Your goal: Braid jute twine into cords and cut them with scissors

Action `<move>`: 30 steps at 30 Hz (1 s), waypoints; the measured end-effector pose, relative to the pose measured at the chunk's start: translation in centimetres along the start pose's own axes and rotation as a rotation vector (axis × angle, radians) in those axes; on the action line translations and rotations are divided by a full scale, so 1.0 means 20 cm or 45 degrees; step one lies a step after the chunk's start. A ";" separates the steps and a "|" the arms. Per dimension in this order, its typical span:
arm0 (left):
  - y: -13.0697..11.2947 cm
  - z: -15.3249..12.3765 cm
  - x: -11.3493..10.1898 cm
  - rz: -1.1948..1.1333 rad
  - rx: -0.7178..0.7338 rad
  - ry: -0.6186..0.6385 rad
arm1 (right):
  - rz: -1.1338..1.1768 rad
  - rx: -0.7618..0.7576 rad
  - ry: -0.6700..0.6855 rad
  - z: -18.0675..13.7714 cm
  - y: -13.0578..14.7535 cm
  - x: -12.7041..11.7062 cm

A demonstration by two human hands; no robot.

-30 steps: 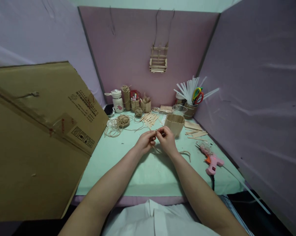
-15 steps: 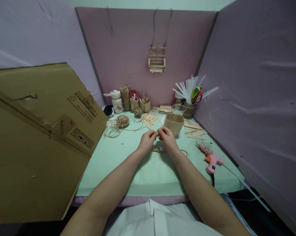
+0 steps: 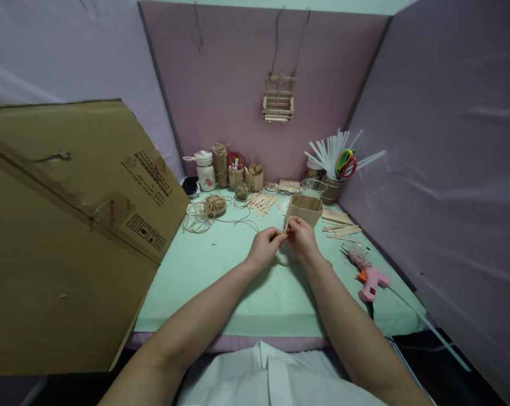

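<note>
My left hand (image 3: 267,247) and my right hand (image 3: 301,237) meet over the middle of the table, fingers pinched close together. Both are closed on a strand of jute twine (image 3: 282,261), part of which hangs below and lies on the tabletop behind my right wrist. Just beyond my right hand stands a container made of wooden craft sticks (image 3: 304,210), upright and with its top uncovered. From a ball of jute twine (image 3: 215,206) at the left, loose strands spread over the table toward my left hand.
A pink hot glue gun (image 3: 372,282) lies at the right, its cord toward the table edge. Loose craft sticks (image 3: 343,230) lie beyond it. A large cardboard sheet (image 3: 69,254) blocks the left side. Glue sticks and scissors (image 3: 346,163) stand in a pot at the back right.
My right hand has risen slightly and turned, its fingertips moving up from the left ones. The whole view has shifted a little, and both hands still hold the twine.
</note>
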State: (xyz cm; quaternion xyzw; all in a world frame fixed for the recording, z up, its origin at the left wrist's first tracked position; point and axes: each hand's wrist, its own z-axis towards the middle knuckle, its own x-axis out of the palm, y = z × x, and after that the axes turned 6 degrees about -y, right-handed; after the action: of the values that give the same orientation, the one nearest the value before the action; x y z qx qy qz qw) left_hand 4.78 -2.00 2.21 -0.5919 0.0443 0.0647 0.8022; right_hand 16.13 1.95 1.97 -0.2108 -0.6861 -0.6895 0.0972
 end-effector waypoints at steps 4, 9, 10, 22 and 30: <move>0.03 0.02 0.01 -0.264 -0.205 -0.037 | 0.060 -0.024 0.019 0.00 0.04 -0.01; 0.02 0.03 0.00 -0.348 -0.277 -0.085 | -0.023 -0.094 0.008 -0.01 0.05 0.01; 0.02 0.03 -0.01 -0.346 -0.276 -0.096 | -0.050 -0.103 0.006 -0.01 0.05 0.01; 0.03 0.04 -0.01 -0.332 -0.163 -0.118 | -0.232 0.095 0.125 -0.01 0.02 0.00; 0.00 0.03 0.00 -0.300 -0.216 -0.002 | -0.191 0.238 0.301 0.00 0.03 -0.01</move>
State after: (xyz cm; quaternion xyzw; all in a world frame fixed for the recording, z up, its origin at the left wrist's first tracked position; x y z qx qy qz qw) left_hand 4.85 -1.48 2.29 -0.6585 -0.0317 -0.0259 0.7514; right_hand 16.60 1.82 2.32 -0.0664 -0.7449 -0.6479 0.1448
